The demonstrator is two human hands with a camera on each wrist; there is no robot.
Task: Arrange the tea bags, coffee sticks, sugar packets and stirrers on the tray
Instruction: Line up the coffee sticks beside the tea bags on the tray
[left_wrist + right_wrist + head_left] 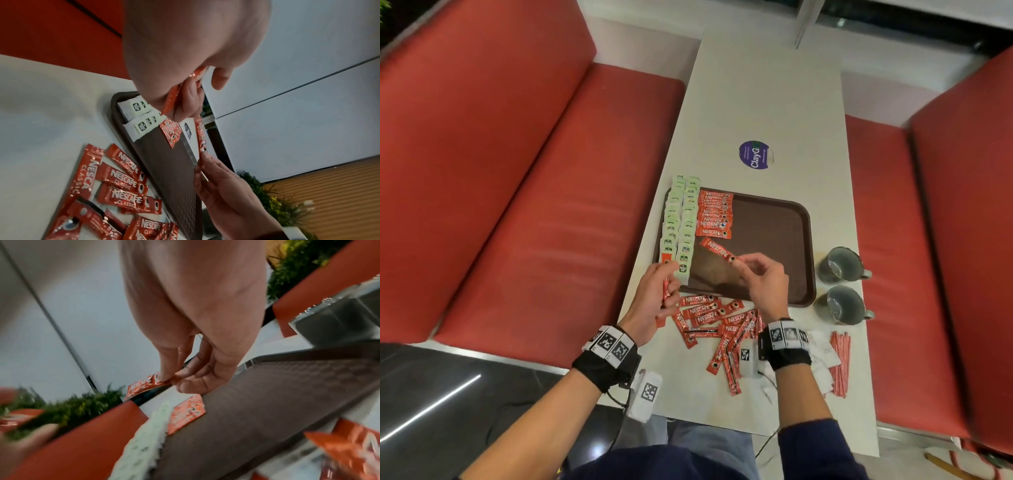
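White table (767,102) between red benches, brown tray (770,240) as landmark. Tea bags (681,219) along tray's left edge, coffee sticks (714,214) beside them. Right hand (763,284) above tray pinches one stick (717,249). Left hand (654,298) at tray's near-left corner grips several sticks (666,291). Loose sticks (717,325), stirrers (840,363) nearer than tray.

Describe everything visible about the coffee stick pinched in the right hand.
The coffee stick is a narrow red foil sachet with white Nescafe lettering and a small dark cup picture near the held end. It looks flat, sealed and slightly crinkled. The right hand pinches that end between thumb and fingertips; the rest juts away diagonally above the brown tray, just short of the row of sticks already laid there. Nothing else touches it.
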